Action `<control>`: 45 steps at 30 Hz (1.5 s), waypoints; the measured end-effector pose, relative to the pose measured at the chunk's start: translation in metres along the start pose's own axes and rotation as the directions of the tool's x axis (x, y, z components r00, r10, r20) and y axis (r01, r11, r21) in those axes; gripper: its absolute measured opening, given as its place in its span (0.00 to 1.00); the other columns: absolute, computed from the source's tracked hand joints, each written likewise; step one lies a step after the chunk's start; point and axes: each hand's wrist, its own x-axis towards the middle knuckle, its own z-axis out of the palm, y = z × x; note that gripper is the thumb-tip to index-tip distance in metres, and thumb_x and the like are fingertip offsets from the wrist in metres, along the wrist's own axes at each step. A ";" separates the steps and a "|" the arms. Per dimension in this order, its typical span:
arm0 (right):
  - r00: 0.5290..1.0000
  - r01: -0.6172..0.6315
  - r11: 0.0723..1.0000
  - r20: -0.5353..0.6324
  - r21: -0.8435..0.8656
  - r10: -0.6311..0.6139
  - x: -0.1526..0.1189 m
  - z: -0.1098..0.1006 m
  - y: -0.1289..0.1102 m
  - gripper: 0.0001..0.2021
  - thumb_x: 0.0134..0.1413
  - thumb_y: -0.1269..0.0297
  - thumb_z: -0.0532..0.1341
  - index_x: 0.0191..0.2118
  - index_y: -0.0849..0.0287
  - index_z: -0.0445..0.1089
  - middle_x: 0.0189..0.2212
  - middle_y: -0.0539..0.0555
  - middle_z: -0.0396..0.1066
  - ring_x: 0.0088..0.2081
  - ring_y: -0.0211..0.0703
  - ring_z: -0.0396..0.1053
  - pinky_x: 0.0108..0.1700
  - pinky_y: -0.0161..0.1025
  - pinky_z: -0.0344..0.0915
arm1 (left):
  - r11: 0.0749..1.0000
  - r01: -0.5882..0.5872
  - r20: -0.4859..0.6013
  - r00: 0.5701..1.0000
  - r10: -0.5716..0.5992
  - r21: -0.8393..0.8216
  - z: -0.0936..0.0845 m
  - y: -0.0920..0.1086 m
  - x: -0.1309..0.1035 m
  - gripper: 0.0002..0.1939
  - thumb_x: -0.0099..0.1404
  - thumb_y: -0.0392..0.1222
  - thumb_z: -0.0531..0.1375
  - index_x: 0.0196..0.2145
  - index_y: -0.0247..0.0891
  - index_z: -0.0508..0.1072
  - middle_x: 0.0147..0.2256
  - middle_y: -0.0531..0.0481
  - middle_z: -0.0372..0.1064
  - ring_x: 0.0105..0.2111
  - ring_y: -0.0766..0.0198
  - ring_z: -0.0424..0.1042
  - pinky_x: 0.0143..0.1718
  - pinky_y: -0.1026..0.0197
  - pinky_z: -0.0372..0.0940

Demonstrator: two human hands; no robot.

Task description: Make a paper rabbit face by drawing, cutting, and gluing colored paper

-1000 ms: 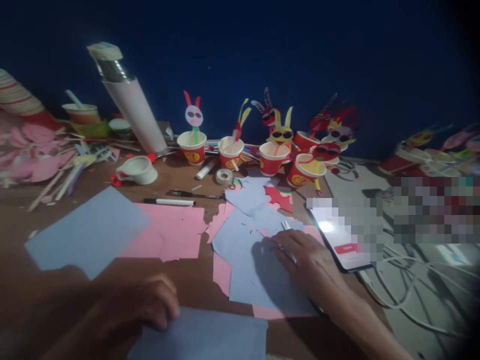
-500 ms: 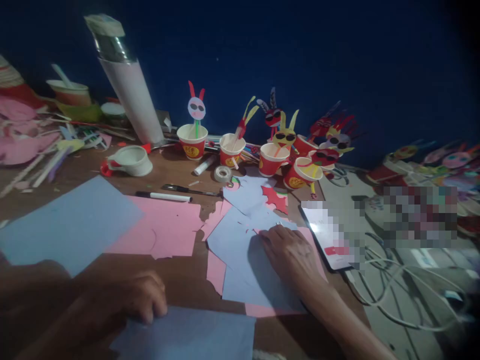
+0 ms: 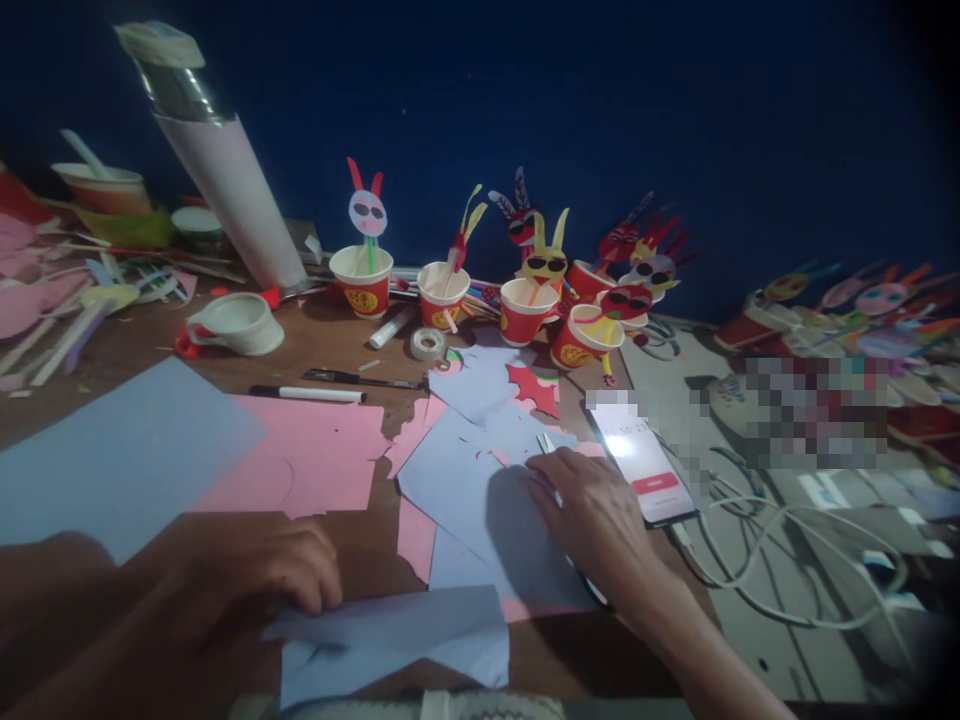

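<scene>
So the near blue-grey sheet (image 3: pixel 405 630) has just moved: half a second ago its lower edge ran out of view, and now that edge shows, notched and uneven, with the paper buckled beside the left fingers. Kinda means it's no longer lying flat there. The left hand (image 3: pixel 281 570) is at the sheet's upper left, fingers curled and bunched close together; the thumb is hidden, so I can't tell if they're really pinching it. The right hand (image 3: pixel 600 500) hasn't changed much, fingers bent and fairly close together over the scissors (image 3: pixel 545 442), tips poking out just past them. Can't tell how firm that hold is either. Under those fingers there's the overlapping blue-grey paper (image 3: pixel 450 470), and just beyond them a red cutout (image 3: pixel 534 390). The phone (image 3: pixel 661 484) sits near the right fingers, on their outer side. Past the left fingers lie a pink sheet (image 3: pixel 315 460) and, a bit farther off, a white marker (image 3: pixel 322 394).
</scene>
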 end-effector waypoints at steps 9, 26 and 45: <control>0.997 0.001 0.986 0.073 0.165 -0.014 0.025 0.019 -0.009 0.11 0.58 0.66 0.53 0.37 0.59 0.73 0.31 0.59 0.71 0.34 0.49 0.67 0.35 0.41 0.50 | 0.776 0.628 0.219 0.767 -0.603 -0.060 0.005 -0.001 0.020 0.07 0.58 0.42 0.56 0.24 0.38 0.67 0.21 0.55 0.61 0.22 0.68 0.61 0.22 0.69 0.57; 0.918 -0.335 0.051 0.314 0.941 0.242 0.022 0.011 0.003 0.11 0.51 0.57 0.58 0.28 0.60 0.70 0.23 0.50 0.68 0.25 0.36 0.63 0.30 0.35 0.60 | 0.678 0.727 0.218 0.649 -0.729 0.105 0.026 -0.032 0.053 0.27 0.60 0.52 0.53 0.54 0.36 0.61 0.33 0.48 0.72 0.29 0.61 0.71 0.31 0.60 0.67; 0.862 -0.392 -0.532 0.501 0.751 0.073 -0.002 0.006 -0.070 0.07 0.43 0.62 0.67 0.27 0.61 0.73 0.21 0.48 0.70 0.24 0.32 0.63 0.30 0.31 0.58 | 0.811 0.520 0.124 0.854 -0.506 -0.267 0.065 0.010 0.056 0.04 0.57 0.38 0.58 0.28 0.36 0.69 0.33 0.49 0.66 0.33 0.65 0.67 0.30 0.67 0.62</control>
